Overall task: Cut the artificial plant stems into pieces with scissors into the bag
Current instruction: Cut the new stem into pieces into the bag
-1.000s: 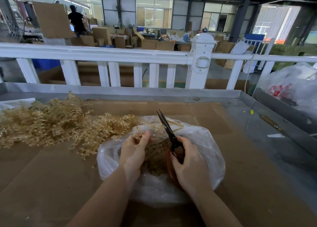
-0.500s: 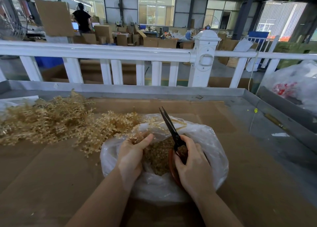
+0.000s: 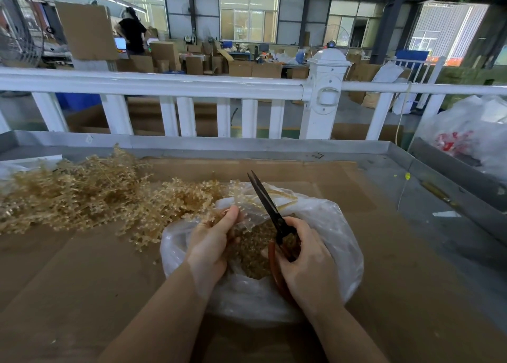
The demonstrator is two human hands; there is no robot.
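The scissors (image 3: 270, 211), their red handles gripped in the right hand (image 3: 307, 261), run lengthwise up and away from that hand, blades together and tips pointing toward the far left over the bag (image 3: 334, 225). The left hand (image 3: 211, 242) pinches a golden stem (image 3: 238, 198) just left of the blades, above the bag's mouth. Since the earlier frame that stem has been lifted higher against the blades, while the loose stems (image 3: 82, 195) stay heaped on the tabletop (image 3: 411, 253) left of the left hand.

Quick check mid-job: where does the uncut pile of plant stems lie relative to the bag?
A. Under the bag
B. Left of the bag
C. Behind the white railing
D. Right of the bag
B: the golden stem pile spreads over the cardboard to the left of the clear plastic bag.
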